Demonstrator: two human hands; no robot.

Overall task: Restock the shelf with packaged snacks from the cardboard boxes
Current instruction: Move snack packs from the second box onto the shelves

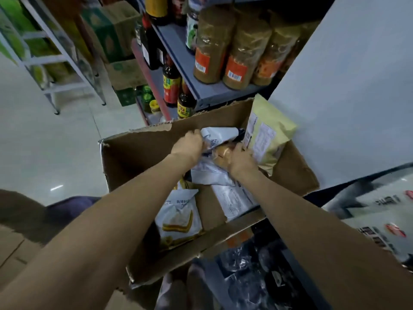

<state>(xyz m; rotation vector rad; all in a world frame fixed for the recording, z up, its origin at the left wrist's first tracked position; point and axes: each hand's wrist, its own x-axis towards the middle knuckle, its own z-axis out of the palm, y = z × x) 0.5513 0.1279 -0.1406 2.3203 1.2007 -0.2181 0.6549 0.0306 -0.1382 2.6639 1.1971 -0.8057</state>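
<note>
left hand (187, 145) pinching white snack bag (220, 136) | right hand (240, 161) gripping same bag | risk: thin wrapper tearing against cardboard box (138, 153) far wall, pale yellow pack (268, 135) toppling

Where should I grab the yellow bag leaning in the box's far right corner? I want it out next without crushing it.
Probably take the yellow bag by its top edge, coming from above: it stands tilted, its top poking over the box rim, while its lower part sits behind the right hand.
</note>
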